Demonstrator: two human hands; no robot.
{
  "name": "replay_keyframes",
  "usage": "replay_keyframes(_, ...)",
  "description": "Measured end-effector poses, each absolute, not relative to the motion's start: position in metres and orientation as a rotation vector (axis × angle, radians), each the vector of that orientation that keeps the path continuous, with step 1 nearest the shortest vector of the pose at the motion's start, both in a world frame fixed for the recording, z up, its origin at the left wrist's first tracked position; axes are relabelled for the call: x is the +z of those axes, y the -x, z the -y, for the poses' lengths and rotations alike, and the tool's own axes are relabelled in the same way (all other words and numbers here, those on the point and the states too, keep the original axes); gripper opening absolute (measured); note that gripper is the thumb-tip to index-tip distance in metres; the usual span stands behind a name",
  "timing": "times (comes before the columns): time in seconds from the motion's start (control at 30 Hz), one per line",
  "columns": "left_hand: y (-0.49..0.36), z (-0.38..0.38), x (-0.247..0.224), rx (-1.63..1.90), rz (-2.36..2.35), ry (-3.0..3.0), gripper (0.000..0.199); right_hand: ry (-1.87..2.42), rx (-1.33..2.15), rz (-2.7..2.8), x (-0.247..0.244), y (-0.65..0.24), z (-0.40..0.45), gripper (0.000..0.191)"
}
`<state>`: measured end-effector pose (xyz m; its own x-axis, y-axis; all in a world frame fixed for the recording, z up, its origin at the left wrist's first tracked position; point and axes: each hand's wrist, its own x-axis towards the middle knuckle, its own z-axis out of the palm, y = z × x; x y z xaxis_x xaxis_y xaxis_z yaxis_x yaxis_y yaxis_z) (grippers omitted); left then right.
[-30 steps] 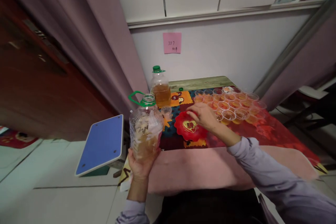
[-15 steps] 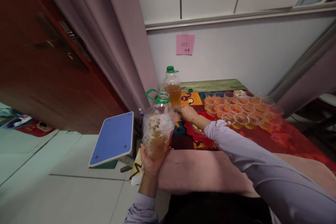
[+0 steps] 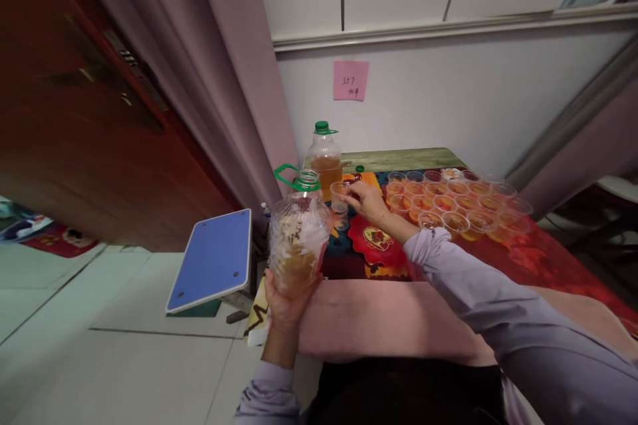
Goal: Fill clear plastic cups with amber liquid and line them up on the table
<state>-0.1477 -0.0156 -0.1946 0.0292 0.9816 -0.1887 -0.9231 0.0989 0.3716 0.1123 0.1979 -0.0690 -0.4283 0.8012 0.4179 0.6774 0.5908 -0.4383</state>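
My left hand (image 3: 289, 299) is wrapped round the lower part of a large clear plastic bottle (image 3: 299, 246) with a green handle. Its mouth is uncapped and some amber liquid shows inside. A clear plastic cup (image 3: 339, 194) is pinched at the rim by my right hand (image 3: 367, 202), just right of that bottle's neck. Below this cup, more clear plastic (image 3: 339, 219), apparently another cup, sits on the table. Behind stands a second bottle (image 3: 326, 163) of amber liquid, its green cap on.
Rows of clear cups (image 3: 456, 202) with amber liquid cover the table's right part. A red scalloped plate (image 3: 373, 246) lies before me. A loose green cap (image 3: 359, 169) is near the wall. A blue-topped stool (image 3: 212, 255) stands on the left.
My right hand has risen and moved slightly right, lifting the clear cup. My left hand still holds the bottle in nearly the same place.
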Motion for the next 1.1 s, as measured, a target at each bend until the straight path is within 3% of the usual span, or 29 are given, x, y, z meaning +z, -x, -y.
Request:
replay_keyframes(0.23,0.133,0.018,-0.169,1.555,-0.727,-0.135,0.062,0.972,0.151,2.018,-0.057,-0.17,-0.175,0.012)
replay_keyframes(0.4,0.119,0.021,-0.145,1.587,-0.823,-0.147,0.059,1.135,0.151,2.131,-0.095,-0.212,-0.143,0.017)
replay_keyframes(0.67,0.123,0.015,-0.158,1.621,-0.757,-0.161,0.065,1.272,0.202,2.171,-0.139,-0.221,-0.111,0.015)
replay_keyframes(0.8,0.121,0.023,-0.151,1.581,-0.825,-0.262,0.066,1.155,0.23,1.949,-0.125,-0.222,-0.096,0.031)
replay_keyframes(0.9,0.122,0.031,-0.145,1.576,-0.863,-0.278,0.065,1.111,0.455,1.643,-0.115,-0.208,-0.083,0.035)
replay_keyframes(1.1,0.132,0.045,-0.125,1.64,-0.886,-0.213,0.047,0.82,1.351,1.192,-0.119,-0.136,-0.06,0.063)
